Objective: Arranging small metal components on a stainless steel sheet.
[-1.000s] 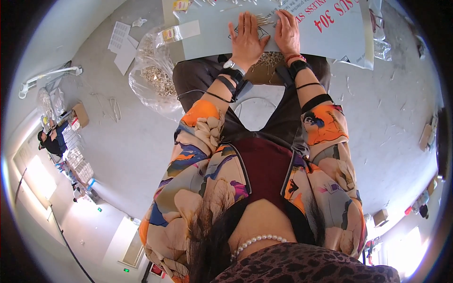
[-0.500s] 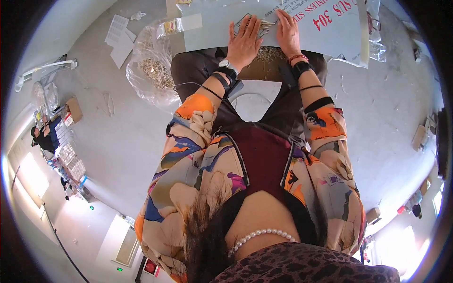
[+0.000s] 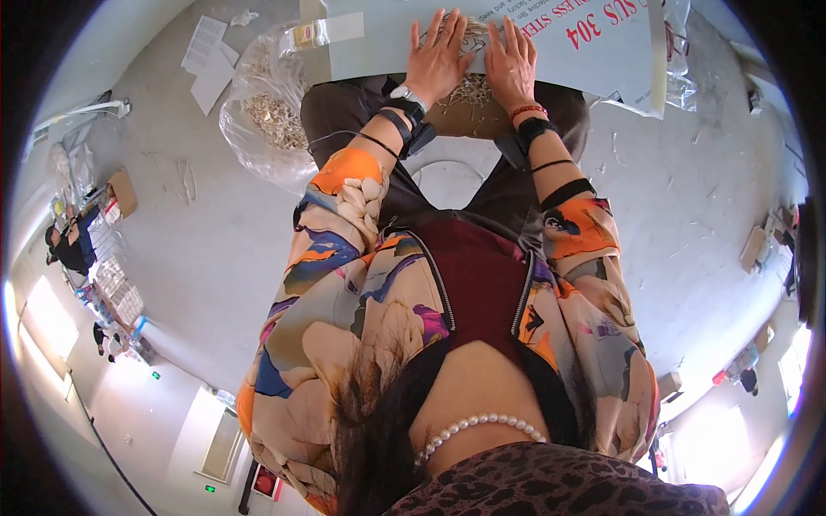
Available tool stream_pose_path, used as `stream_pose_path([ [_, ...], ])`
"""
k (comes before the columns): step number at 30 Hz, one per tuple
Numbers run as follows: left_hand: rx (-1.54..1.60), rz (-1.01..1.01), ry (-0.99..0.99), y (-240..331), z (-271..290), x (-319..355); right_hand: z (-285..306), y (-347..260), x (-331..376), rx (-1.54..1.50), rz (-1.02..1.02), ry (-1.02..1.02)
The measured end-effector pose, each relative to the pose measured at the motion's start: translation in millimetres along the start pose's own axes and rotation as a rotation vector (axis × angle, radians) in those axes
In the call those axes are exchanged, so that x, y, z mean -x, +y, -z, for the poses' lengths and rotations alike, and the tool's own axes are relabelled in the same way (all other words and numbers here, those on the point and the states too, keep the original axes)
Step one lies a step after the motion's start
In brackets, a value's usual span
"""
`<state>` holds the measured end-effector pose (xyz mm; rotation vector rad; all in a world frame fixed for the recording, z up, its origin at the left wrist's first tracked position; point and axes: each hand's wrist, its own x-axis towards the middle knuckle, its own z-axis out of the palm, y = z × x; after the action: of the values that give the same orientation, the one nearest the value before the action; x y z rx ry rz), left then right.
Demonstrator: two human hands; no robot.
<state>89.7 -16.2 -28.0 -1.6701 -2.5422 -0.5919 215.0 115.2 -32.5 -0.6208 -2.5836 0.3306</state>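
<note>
My left hand (image 3: 436,62) lies palm down with its fingers spread on a grey-blue sheet (image 3: 370,53). Opposite it, my right hand (image 3: 511,67) rests with its fingers stretched out. Between the two, partly covered by the fingers, is a small bunch of thin beige sticks (image 3: 475,39); their exact kind is too small to make out. Just below the sheet's near edge, a heap of similar beige pieces (image 3: 473,93) fills a brown tray-like container (image 3: 473,125) between my knees.
To the left stands a clear plastic bag (image 3: 267,168) with many beige pieces inside. White paper sheets (image 3: 210,73) lie on the floor beyond it. Clear plastic wrapping (image 3: 680,90) sits at the sheet's right. Another person (image 3: 76,245) is far off on the left.
My right hand has slid left, closer to my left hand, narrowing the gap around the sticks. The whole view has also shifted slightly.
</note>
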Motion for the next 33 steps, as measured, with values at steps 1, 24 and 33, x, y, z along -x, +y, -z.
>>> stream_pose_path([
  [1,-0.002,-0.013,0.018,-2,0,-2,-1,-1,-3,0.012,0.001,0.001],
  [24,-0.039,0.053,0.009,9,4,9,-1,-2,0,-0.139,-0.052,0.019],
  [33,-0.026,0.099,0.009,6,-2,-8,-4,-2,1,-0.138,-0.073,0.010],
])
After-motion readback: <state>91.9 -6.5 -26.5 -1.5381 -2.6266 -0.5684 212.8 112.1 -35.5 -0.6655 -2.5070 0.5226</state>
